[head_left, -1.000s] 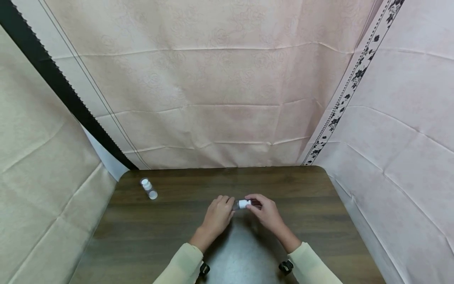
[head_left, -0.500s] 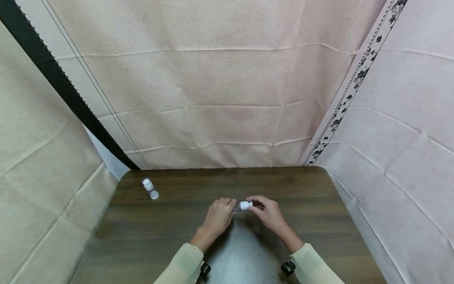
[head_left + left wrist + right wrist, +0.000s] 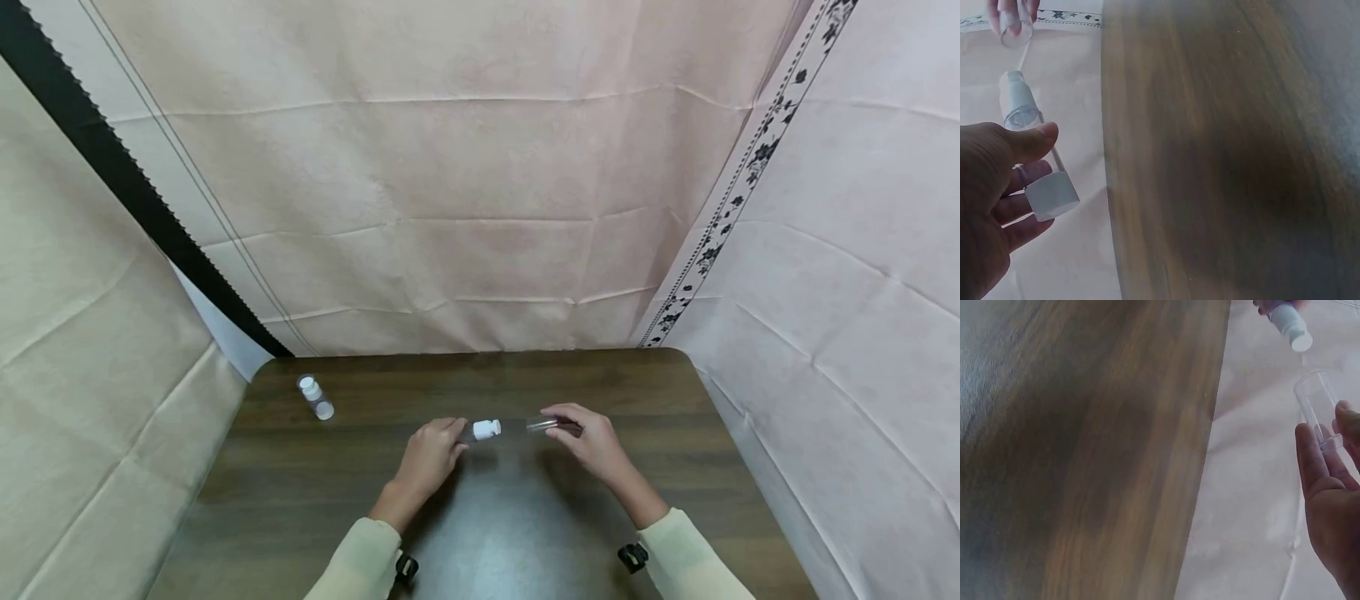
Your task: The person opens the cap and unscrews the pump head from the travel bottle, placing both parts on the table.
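My left hand (image 3: 426, 460) grips a small pump bottle (image 3: 486, 429) with a white top, a clear body and a white base (image 3: 1054, 197). In the left wrist view, thumb and fingers pinch its body, and the white pump head (image 3: 1019, 94) is bare. Across a short gap, my right hand (image 3: 597, 446) pinches a clear cap (image 3: 1316, 400) between thumb and fingers. The cap's open end faces the bottle's top, and the two are apart. Both are held above the table.
A second, similar bottle (image 3: 316, 398) with white ends lies or stands at the table's far left; which one I cannot tell. The brown wooden table (image 3: 360, 483) ends at a pale cloth backdrop (image 3: 480, 250). Cloth also hangs on both sides.
The clear cap has come off the bottle's white top. My left hand has moved left with the bottle, and my right hand has moved right with the cap.
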Action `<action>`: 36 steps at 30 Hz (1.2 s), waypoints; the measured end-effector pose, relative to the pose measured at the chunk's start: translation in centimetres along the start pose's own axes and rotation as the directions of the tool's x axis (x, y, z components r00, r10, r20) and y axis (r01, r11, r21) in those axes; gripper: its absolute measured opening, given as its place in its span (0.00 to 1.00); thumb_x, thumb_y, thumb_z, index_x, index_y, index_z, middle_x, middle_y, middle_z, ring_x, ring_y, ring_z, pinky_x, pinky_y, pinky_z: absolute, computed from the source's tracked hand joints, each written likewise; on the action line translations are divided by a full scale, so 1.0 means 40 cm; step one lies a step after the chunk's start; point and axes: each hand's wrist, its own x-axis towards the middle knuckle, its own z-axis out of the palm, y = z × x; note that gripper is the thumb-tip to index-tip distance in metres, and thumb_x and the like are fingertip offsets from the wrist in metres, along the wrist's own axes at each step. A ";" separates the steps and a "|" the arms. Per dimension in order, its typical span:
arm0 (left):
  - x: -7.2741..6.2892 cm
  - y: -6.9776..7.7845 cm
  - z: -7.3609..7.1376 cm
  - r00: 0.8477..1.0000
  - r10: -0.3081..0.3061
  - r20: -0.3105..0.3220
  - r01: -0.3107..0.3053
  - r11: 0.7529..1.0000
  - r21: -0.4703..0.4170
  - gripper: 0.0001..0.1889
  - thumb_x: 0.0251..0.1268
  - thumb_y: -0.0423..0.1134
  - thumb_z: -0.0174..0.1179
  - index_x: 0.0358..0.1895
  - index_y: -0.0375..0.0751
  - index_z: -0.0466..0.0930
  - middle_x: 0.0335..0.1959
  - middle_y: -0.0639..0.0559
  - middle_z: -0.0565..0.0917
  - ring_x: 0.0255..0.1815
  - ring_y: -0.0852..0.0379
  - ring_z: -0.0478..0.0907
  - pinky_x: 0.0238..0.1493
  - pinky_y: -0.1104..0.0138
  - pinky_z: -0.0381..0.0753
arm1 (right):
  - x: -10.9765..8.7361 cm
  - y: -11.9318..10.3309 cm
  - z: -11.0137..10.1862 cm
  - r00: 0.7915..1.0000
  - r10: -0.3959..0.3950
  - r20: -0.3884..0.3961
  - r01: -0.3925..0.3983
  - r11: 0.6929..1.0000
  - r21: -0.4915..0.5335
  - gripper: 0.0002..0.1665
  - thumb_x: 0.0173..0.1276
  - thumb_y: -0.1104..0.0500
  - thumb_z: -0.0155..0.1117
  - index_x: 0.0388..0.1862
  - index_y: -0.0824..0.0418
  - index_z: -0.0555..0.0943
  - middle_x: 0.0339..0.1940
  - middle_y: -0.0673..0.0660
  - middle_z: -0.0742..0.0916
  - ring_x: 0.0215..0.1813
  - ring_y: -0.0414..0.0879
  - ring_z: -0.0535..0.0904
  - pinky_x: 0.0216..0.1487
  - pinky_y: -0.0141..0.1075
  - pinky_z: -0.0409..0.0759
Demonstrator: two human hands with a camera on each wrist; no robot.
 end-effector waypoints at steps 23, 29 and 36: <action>-0.005 -0.003 0.008 0.997 -0.072 -0.037 0.066 0.989 -0.136 0.22 0.55 0.37 0.78 0.53 0.37 0.87 0.46 0.44 0.89 0.47 0.48 0.89 0.46 0.58 0.88 | 0.059 0.023 0.010 0.999 -0.019 -0.049 0.008 0.978 -0.211 0.18 0.64 0.65 0.76 0.53 0.60 0.85 0.42 0.54 0.87 0.43 0.45 0.84 0.45 0.40 0.88; -0.011 -0.003 0.010 0.995 -0.077 -0.061 0.067 0.987 -0.145 0.22 0.53 0.37 0.79 0.52 0.38 0.87 0.46 0.44 0.90 0.47 0.48 0.89 0.45 0.59 0.88 | 0.092 0.046 0.041 0.994 -0.095 -0.045 0.077 0.953 -0.293 0.19 0.64 0.67 0.76 0.54 0.63 0.85 0.46 0.58 0.87 0.41 0.46 0.83 0.43 0.41 0.87; -0.017 0.001 0.011 0.993 -0.102 -0.060 0.091 0.982 -0.166 0.22 0.54 0.37 0.79 0.53 0.38 0.87 0.47 0.44 0.89 0.47 0.48 0.89 0.45 0.58 0.89 | 0.128 0.067 0.072 0.994 -0.098 0.038 0.105 0.929 -0.355 0.22 0.66 0.68 0.73 0.59 0.65 0.84 0.56 0.61 0.85 0.46 0.50 0.86 0.46 0.43 0.88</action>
